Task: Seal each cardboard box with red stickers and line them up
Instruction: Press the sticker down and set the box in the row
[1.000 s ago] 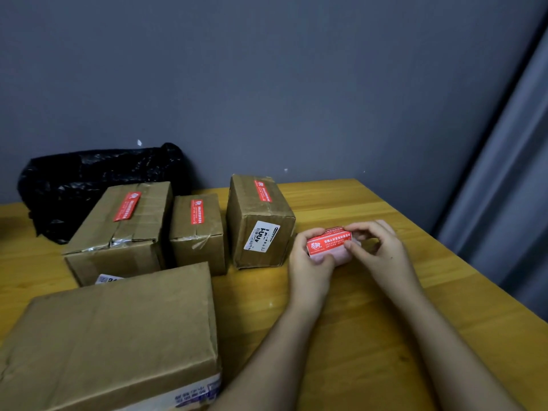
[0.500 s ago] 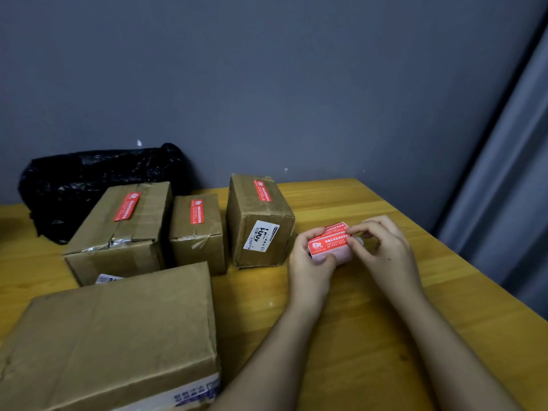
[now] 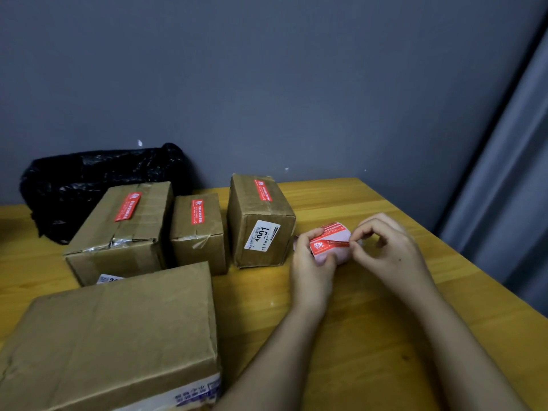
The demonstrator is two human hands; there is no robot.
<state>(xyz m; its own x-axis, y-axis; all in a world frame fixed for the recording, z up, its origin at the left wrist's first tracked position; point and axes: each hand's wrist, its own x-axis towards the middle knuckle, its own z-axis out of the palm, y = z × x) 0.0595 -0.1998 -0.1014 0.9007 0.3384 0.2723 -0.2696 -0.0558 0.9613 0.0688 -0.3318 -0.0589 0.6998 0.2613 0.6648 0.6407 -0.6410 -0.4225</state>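
Three cardboard boxes stand in a row at the back of the wooden table [image 3: 370, 336], each with a red sticker on top: a wide left box [image 3: 121, 232], a small middle box [image 3: 198, 232] and a taller right box [image 3: 261, 221]. A large box without a sticker [image 3: 112, 342] lies in front at the left. Right of the row, my left hand [image 3: 311, 268] holds a roll of red stickers [image 3: 329, 243] on pink backing. My right hand [image 3: 388, 250] pinches the end of the top sticker on that roll with thumb and forefinger.
A black plastic bag [image 3: 89, 185] lies against the grey wall behind the left box. A grey curtain [image 3: 510, 188] hangs beyond the table's right edge. Bare tabletop shows in front of my hands and to their right.
My right fingertips have moved onto the right end of the top sticker and pinch it. The roll has turned slightly in my left hand. The boxes have not moved.
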